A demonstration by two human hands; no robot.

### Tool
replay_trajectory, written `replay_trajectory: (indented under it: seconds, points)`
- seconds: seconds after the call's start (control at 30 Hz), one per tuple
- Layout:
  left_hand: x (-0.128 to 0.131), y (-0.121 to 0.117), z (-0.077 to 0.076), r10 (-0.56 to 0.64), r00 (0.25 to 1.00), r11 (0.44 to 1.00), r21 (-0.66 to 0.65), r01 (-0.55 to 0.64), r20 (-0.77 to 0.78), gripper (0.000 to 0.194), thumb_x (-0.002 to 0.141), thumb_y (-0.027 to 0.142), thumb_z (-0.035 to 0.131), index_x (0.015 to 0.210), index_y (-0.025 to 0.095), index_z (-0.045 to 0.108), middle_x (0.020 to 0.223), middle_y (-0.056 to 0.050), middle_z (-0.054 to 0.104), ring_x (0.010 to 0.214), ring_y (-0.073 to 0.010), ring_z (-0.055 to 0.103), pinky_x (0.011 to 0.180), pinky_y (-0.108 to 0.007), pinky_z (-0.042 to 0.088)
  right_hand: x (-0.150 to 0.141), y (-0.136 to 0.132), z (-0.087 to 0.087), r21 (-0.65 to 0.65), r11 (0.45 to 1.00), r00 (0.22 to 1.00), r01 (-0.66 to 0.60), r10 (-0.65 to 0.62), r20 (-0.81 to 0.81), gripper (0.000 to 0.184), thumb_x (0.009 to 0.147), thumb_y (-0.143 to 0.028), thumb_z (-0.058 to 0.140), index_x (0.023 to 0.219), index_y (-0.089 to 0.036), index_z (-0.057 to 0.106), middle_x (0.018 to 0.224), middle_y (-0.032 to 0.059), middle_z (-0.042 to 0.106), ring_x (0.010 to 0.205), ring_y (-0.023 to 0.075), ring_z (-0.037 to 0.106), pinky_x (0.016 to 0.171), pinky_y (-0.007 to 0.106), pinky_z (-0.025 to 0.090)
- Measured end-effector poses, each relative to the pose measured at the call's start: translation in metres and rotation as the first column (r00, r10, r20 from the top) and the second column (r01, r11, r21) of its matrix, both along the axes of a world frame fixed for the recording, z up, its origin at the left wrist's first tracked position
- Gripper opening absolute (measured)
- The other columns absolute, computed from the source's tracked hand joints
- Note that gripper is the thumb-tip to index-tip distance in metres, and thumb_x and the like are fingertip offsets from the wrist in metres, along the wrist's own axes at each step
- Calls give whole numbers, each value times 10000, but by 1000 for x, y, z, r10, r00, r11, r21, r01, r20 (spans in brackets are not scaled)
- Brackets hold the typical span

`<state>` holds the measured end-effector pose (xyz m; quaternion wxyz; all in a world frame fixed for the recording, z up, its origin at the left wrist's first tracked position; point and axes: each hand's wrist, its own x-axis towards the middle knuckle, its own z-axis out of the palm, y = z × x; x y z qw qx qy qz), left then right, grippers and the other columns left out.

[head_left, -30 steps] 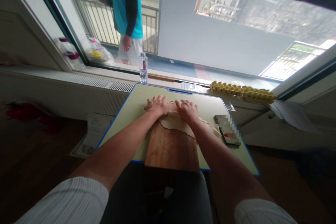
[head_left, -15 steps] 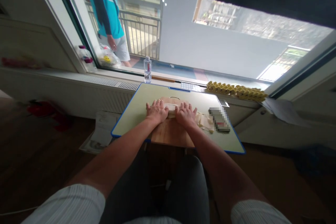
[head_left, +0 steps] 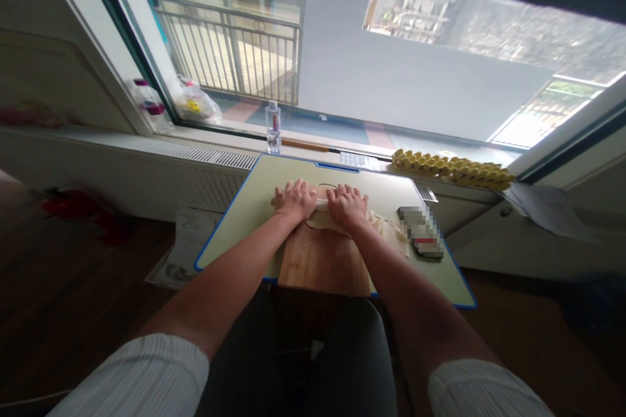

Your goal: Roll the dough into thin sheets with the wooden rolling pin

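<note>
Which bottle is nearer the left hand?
The clear bottle with the whitish cap, standing just behind the table. The purple-capped bottle is farther left, farther from the left hand.

The board (head_left: pixel 325 262) lies on the table (head_left: pixel 244 215), its near end jutting past the near edge. Dough (head_left: pixel 327 221) spreads over the board's far half, the left hand (head_left: pixel 296 200) and right hand (head_left: pixel 348 204) side by side at it. To the board's right — strips (head_left: pixel 391 231), then the phone (head_left: pixel 423 234), both on the table. Behind the table runs the sill (head_left: pixel 220 135), with a bottle (head_left: pixel 273 127) on it and a stick (head_left: pixel 308 144) just right of that. Farther left — a jug (head_left: pixel 149 99), then a bag (head_left: pixel 198 105) to its right.
</note>
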<state>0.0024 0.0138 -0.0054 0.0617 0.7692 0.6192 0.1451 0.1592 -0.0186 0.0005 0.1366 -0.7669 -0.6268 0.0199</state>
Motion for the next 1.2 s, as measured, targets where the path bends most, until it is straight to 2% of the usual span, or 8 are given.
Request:
replay_trajectory:
  seconds: [0.17, 0.3, 0.43, 0.53, 0.7, 0.83, 1.03, 1.2]
  points:
    - [4, 38, 3, -30, 999, 996, -88, 29, -19, 693, 1052, 564, 257, 1582, 226, 550, 1731, -106, 440, 1556, -368, 420, 1241, -647, 337, 9, 39, 3, -73, 997, 997, 2, -8, -83, 775, 1077, -701, 321, 1600, -161, 510, 1664, 183, 496, 1510, 378, 442, 1252, 621, 293]
    - [8, 60, 8, -21, 1000, 993, -119, 19, -16, 715, 1053, 619, 223, 1568, 251, 556, 1722, -106, 455, 1553, -364, 426, 1241, -623, 344, 14, 63, 5, -115, 993, 993, -2, -11, -116, 859, 1052, -764, 313, 1620, -140, 476, 1662, 216, 486, 1522, 394, 436, 1250, 621, 296]
    - [10, 70, 11, -19, 1000, 990, -139, 18, -9, 756, 1044, 667, 200, 1541, 245, 581, 1703, -121, 480, 1535, -379, 447, 1236, -621, 350, 16, 74, 5, -145, 989, 992, 1, -20, -127, 877, 1043, -774, 329, 1617, -127, 475, 1640, 231, 508, 1515, 401, 448, 1243, 596, 325]
    - [10, 66, 11, -30, 999, 990, -140, 27, -20, 752, 1050, 642, 193, 1544, 228, 581, 1706, -127, 473, 1532, -380, 451, 1231, -628, 353, 16, 70, 5, -134, 991, 992, 3, -20, -127, 837, 1055, -732, 340, 1599, -114, 492, 1638, 232, 509, 1513, 401, 450, 1245, 604, 324]
    - [6, 44, 6, -47, 999, 991, -130, 44, -22, 693, 1055, 585, 250, 1616, 271, 508, 1749, -85, 413, 1581, -368, 385, 1266, -622, 298, 9, 44, 6, -120, 993, 995, 24, -35, -89, 751, 1083, -647, 306, 1618, -148, 480, 1681, 202, 465, 1535, 384, 416, 1263, 657, 268]
    - [1, 16, -4, -24, 1000, 999, -43, 24, 18, 688, 1058, 553, 280, 1683, 296, 413, 1750, -65, 414, 1579, -355, 392, 1294, -623, 249, -1, 11, 3, -70, 996, 998, 51, -49, 26, 719, 1109, -553, 248, 1669, -132, 403, 1717, 200, 411, 1567, 379, 368, 1275, 675, 219]
    - [-14, -38, -12, -122, 992, 989, 95, 118, 39, 642, 1083, 498, 286, 1614, 234, 530, 1699, -91, 490, 1580, -340, 406, 1309, -639, 228, -15, -49, -1, 34, 999, 997, 17, -20, 71, 683, 1127, -469, 240, 1623, -58, 466, 1708, 189, 434, 1600, 384, 318, 1300, 672, 161]
    - [-30, -81, -13, -154, 987, 977, 154, 146, 41, 596, 1088, 449, 325, 1586, 212, 553, 1667, -113, 528, 1575, -307, 434, 1323, -617, 218, -21, -92, -12, 72, 997, 997, 0, -5, 80, 683, 1137, -474, 261, 1646, -48, 421, 1720, 210, 403, 1612, 368, 310, 1309, 652, 115]
